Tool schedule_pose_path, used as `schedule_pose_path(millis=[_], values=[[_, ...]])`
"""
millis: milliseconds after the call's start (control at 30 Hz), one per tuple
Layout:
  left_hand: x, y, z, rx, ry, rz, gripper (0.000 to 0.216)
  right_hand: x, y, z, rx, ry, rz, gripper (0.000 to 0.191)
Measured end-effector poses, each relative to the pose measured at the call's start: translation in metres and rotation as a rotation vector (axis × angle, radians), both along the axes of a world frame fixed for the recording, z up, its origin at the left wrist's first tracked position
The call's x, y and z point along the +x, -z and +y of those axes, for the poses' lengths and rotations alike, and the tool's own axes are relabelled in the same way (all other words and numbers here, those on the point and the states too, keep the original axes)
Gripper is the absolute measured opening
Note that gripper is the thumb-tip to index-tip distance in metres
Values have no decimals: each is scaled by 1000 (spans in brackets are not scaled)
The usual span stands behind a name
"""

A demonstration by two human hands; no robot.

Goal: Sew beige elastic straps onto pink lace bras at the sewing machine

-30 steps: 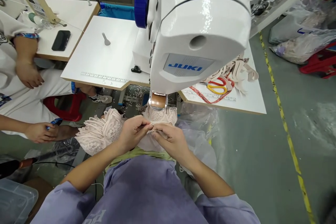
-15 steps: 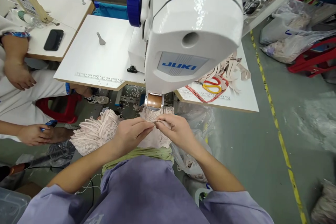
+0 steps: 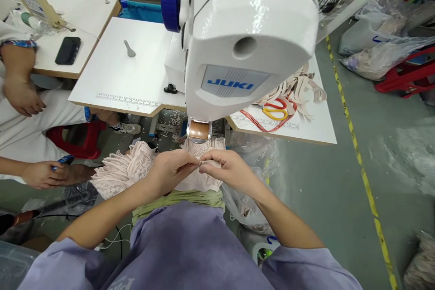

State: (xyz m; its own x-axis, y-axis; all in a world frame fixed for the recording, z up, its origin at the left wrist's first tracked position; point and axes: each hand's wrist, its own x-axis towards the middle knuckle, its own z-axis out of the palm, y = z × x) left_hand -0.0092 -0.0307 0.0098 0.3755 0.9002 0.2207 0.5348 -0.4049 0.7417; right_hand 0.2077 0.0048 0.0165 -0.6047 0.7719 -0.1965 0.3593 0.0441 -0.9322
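While the 2 hands meet in front of the sewing machine (image 3: 251, 22), a small bit of pale fabric (image 3: 212, 163) is pinched between them, off the near edge of the worktable (image 3: 149, 63). The left hand (image 3: 170, 170) is narrowed, thumb and fingertips pressed together at the bit's left end; the right hand (image 3: 229, 170) grips it likewise, thumb against a curled forefinger. Below lies a pale lace piece (image 3: 200, 183), perhaps joined to the bit, though the fingers hide any link.

Handling looks unfinished, judging by the tight pinch and by the bit being apart from the machine's orange plate (image 3: 199, 130). Just beside the left hand sits a many-layered lace bundle (image 3: 118, 170) (whether sewn or waiting, I cannot tell), so how much is left stays unclear.

On the surface's right section, scissors (image 3: 276, 112) lie close to the near edge, pale strips (image 3: 302, 88) behind them. A grey tool (image 3: 130, 53) rests towards the left section's far edge. The machine's head blocks sight of the needle; a plastic bag (image 3: 251, 213) lies below the right hand, and a co-worker's hand (image 3: 41, 175) is well apart at left.
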Motion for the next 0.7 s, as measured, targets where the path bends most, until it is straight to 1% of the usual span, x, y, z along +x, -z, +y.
schedule_pose_path(millis=[67, 133, 200, 267, 300, 367, 467, 533, 633, 667, 700], values=[[0, 0, 4, -71, 1, 29, 15, 0, 1, -1, 37, 12, -17, 10], [-1, 1, 8, -84, 49, 115, 20, 0, 1, 0, 42, 6, -30, 10], [-2, 2, 10, -25, 105, 220, 24, 1, 0, 2, 27, -9, -35, 10], [-3, 5, 10, 49, 114, 279, 30, 2, 0, 3, 17, -8, -30, 10], [-3, 6, 9, 72, 103, 282, 32, 3, -1, 2, 30, 2, -25, 10], [-1, 9, 7, 82, 81, 261, 33, 3, -2, 0, 106, 32, -22, 10], [5, 9, 4, 67, 46, 237, 32, 3, -8, -3, 279, 57, -61, 11], [8, 7, 6, 19, 17, 242, 35, 1, -14, 2, 348, 55, -105, 12], [10, 2, 16, -60, -77, 282, 38, -5, -24, 23, 329, 26, -168, 11], [8, 1, 20, -45, -119, 314, 36, -8, -26, 32, 315, 27, -197, 10], [6, 2, 24, 9, -147, 358, 34, -10, -29, 41, 310, 32, -231, 10]])
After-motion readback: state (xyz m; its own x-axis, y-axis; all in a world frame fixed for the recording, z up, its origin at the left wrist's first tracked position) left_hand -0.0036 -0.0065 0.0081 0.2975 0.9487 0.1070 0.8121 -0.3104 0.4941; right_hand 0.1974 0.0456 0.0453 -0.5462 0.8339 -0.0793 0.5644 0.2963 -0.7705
